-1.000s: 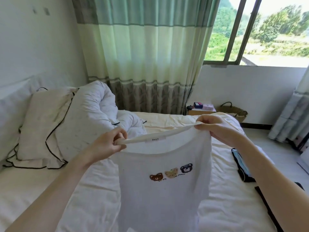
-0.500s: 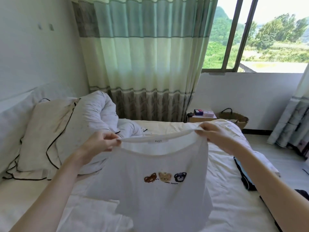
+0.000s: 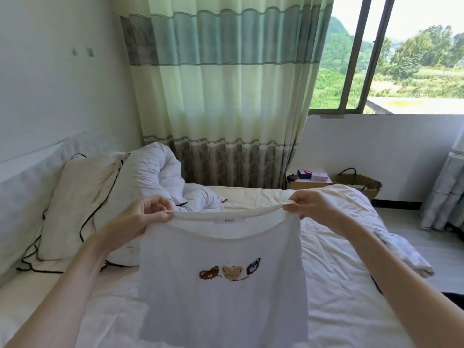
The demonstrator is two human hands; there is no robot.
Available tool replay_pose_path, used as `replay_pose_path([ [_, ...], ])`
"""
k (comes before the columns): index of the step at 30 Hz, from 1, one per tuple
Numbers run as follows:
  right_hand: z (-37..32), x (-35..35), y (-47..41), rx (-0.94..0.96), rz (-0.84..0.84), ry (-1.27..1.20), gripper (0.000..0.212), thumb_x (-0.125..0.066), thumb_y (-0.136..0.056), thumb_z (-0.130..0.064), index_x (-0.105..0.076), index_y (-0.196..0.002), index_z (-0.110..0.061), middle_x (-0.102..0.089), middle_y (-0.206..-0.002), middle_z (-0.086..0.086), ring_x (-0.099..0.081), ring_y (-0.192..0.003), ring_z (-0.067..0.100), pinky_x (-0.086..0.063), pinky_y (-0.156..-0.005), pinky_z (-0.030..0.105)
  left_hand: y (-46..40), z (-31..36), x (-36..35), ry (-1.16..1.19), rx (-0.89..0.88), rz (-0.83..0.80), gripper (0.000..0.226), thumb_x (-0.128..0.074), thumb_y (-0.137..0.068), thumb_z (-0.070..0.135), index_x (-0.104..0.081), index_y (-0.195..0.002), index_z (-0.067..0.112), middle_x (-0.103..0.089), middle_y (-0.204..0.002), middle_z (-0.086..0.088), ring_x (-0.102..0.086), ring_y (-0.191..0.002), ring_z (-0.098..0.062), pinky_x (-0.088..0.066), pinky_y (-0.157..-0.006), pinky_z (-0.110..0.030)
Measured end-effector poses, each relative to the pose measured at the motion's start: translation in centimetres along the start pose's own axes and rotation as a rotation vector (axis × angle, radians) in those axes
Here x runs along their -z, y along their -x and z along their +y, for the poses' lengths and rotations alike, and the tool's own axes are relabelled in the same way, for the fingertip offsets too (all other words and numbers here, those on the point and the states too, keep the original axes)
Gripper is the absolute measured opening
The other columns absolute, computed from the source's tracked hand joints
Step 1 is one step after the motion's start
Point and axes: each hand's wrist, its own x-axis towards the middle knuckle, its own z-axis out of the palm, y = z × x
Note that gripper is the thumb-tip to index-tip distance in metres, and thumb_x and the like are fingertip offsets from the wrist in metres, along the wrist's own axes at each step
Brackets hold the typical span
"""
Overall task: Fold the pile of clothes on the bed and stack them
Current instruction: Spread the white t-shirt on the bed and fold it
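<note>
A white T-shirt (image 3: 223, 305) with three small bear faces printed on its chest hangs in the air above the bed (image 3: 339, 292). My left hand (image 3: 140, 217) pinches the left end of its collar. My right hand (image 3: 313, 207) pinches the right end, and the collar is stretched level between them. The shirt's lower part hangs down out of the frame. A dark garment (image 3: 452, 298) shows at the bed's right edge, mostly hidden behind my right forearm.
A cream pillow with black piping (image 3: 82, 204) and a bunched white duvet (image 3: 160, 177) lie at the left of the bed. Beyond the bed stand a small table with boxes (image 3: 311, 178), a woven basket (image 3: 359, 182) and a green striped curtain (image 3: 226, 96).
The shirt's collar has been drawn out wider and more level between my hands. The view has tilted up, so the dark clothes at the right are now mostly out of sight.
</note>
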Motion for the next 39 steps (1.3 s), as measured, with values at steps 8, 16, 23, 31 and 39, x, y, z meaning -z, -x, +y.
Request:
replay_pose_path([
  [8, 0.8, -0.1, 0.6, -0.127, -0.148, -0.368, 0.028, -0.066, -0.072, -0.029, -0.049, -0.075, -0.007, -0.048, -0.071, 0.004, -0.047, -0.061, 0.012, -0.04, -0.057, 0.021, 0.9, -0.7, -0.4, -0.06, -0.079, -0.033, 0.012, -0.073, -0.074, 0.021, -0.071, -0.084, 0.015, -0.066, -0.075, 0.005, -0.062, -0.072, -0.002, -0.047, -0.064, -0.01],
  [16, -2.0, -1.0, 2.1, 0.051, -0.374, -0.343, 0.055, -0.085, -0.058, -0.042, -0.049, -0.079, -0.006, -0.047, -0.067, -0.002, -0.043, -0.056, 0.005, -0.035, -0.051, 0.016, -1.5, -1.7, -0.4, -0.058, -0.155, 0.479, 0.006, -0.064, -0.084, 0.014, -0.069, -0.08, 0.014, -0.067, -0.07, 0.009, -0.059, -0.062, 0.007, -0.044, -0.062, -0.003],
  [23, -1.7, -2.0, 2.9, 0.011, -0.33, -0.452, 0.004, -0.052, -0.081, -0.003, -0.053, -0.078, -0.006, -0.052, -0.067, 0.0, -0.048, -0.059, 0.009, -0.038, -0.053, 0.017, -2.5, -1.1, -0.4, -0.207, -0.186, 0.634, 0.007, -0.063, -0.087, 0.016, -0.067, -0.088, 0.01, -0.056, -0.067, 0.002, -0.051, -0.057, -0.001, -0.037, -0.055, -0.001],
  [31, 2.6, -3.0, 1.6, 0.141, 0.403, 0.458, 0.018, -0.064, -0.087, -0.017, -0.07, -0.071, -0.009, -0.062, -0.064, 0.001, -0.053, -0.061, 0.015, -0.039, -0.058, 0.022, -1.0, -1.3, -2.5, -0.647, -0.291, 0.586, 0.01, -0.06, -0.09, 0.019, -0.064, -0.083, 0.014, -0.059, -0.065, 0.015, -0.054, -0.058, 0.007, -0.035, -0.057, -0.003],
  [39, 5.5, -5.1, 4.6, 0.03, 0.437, 0.611, 0.029, -0.049, -0.095, -0.019, -0.051, -0.069, -0.006, -0.052, -0.066, 0.005, -0.049, -0.064, 0.027, -0.028, -0.057, 0.033, 2.2, -5.3, -4.4, -0.52, -0.062, 0.428, 0.002, -0.063, -0.088, 0.012, -0.064, -0.088, 0.01, -0.069, -0.084, -0.006, -0.06, -0.079, -0.021, -0.041, -0.072, -0.028],
])
